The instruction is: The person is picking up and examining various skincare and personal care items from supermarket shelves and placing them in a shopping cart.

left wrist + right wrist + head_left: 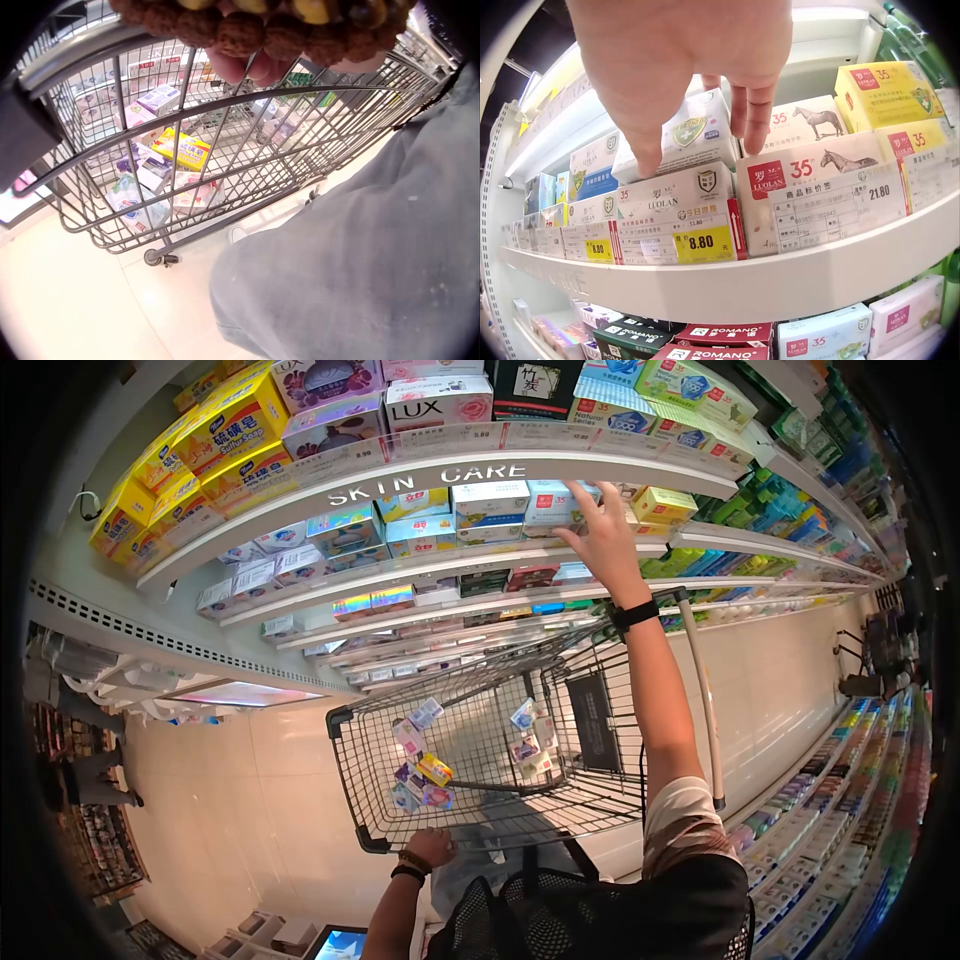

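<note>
A white soap box (695, 133) with a green shield is stacked on a matching box on the shelf ledge (705, 288), behind a yellow price tag (698, 244). It is tipped slightly, its printed face turned up. By the right hand (684, 52) it is covered from above: the thumb is laid before its left part, and the fingers are lowered by its right edge, near the box with a horse (804, 121). The hand is probably spread this way so that the box's width can be spanned. No closed grip is seen; the fingers are extended, well parted from the thumb, and whether the box is touched cannot be told.

Tags are set before each stack, presumably so that prices can be matched. To the right, a yellow box (889, 88) is stacked; below, red Romano boxes (727, 334) are shelved.

The cart (480, 732) is parked alongside, likely for easy loading; a yellow packet (434, 769) is lodged among boxes at its left. The left hand (432, 847) is placed at its near rim; its grip cannot be told, being partly hidden by a beaded bracelet (244, 31).
</note>
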The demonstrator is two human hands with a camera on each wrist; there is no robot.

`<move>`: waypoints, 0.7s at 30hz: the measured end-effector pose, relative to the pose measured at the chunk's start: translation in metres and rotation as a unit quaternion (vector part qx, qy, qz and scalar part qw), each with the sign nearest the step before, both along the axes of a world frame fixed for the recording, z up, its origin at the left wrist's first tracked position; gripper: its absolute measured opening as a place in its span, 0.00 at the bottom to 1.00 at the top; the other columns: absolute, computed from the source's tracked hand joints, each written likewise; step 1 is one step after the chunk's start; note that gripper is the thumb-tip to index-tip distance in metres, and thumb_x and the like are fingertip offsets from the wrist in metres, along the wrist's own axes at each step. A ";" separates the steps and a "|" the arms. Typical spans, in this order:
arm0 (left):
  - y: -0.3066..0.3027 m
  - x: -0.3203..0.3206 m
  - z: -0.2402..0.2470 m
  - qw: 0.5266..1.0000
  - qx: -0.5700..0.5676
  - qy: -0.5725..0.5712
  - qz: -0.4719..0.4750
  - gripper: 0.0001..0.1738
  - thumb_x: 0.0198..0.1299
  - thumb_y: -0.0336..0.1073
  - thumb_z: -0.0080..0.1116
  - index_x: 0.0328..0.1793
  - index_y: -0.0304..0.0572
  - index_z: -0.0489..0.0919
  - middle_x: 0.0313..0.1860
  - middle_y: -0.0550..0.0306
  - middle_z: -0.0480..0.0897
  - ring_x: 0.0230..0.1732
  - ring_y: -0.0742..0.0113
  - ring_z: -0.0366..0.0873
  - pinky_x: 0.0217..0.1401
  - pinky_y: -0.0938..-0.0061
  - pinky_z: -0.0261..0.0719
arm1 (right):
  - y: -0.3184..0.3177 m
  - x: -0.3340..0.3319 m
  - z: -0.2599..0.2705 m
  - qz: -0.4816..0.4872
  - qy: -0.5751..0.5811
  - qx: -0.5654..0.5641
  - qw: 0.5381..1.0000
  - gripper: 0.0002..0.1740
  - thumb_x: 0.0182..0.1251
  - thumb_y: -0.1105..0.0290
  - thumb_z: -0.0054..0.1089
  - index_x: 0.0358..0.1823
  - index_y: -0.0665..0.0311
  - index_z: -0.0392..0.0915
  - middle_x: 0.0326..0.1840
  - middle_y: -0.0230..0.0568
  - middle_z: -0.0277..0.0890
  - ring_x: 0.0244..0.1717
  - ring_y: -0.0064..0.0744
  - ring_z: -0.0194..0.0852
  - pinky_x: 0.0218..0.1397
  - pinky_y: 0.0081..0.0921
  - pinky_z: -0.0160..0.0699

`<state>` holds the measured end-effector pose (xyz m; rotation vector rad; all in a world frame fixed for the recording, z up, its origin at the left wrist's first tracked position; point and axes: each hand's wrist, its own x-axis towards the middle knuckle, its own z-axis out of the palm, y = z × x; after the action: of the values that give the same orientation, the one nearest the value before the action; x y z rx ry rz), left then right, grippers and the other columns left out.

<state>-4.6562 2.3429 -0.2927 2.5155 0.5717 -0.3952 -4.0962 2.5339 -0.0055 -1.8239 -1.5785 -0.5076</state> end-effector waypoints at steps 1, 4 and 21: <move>0.001 0.000 0.000 1.000 -0.001 0.001 -0.001 0.22 0.56 0.54 0.65 0.39 0.41 0.80 0.33 0.49 0.84 0.37 0.51 0.84 0.39 0.58 0.83 | 0.000 0.002 -0.003 0.008 0.005 0.011 1.000 0.35 0.56 0.72 0.73 0.67 0.50 0.73 0.63 0.45 0.67 0.65 0.53 0.70 0.61 0.43 0.78; 0.002 0.000 0.000 1.000 -0.001 -0.007 -0.001 0.22 0.57 0.54 0.65 0.39 0.41 0.79 0.33 0.48 0.84 0.37 0.50 0.84 0.38 0.58 0.83 | 0.003 0.007 -0.012 -0.022 -0.052 0.044 0.997 0.33 0.59 0.73 0.71 0.68 0.50 0.73 0.63 0.45 0.68 0.65 0.53 0.70 0.61 0.42 0.79; 0.012 0.009 0.005 1.000 -0.012 -0.024 -0.011 0.18 0.58 0.51 0.62 0.36 0.42 0.80 0.31 0.50 0.84 0.35 0.52 0.84 0.33 0.57 0.84 | -0.054 -0.075 -0.096 0.104 0.035 0.056 0.992 0.11 0.53 0.77 0.63 0.39 0.60 0.79 0.30 0.36 0.76 0.30 0.41 0.75 0.31 0.35 0.74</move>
<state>-4.6476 2.3548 -0.2873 2.5035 0.5183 -0.3467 -4.1709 2.4794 -0.1013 -1.5562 -1.6356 -0.4212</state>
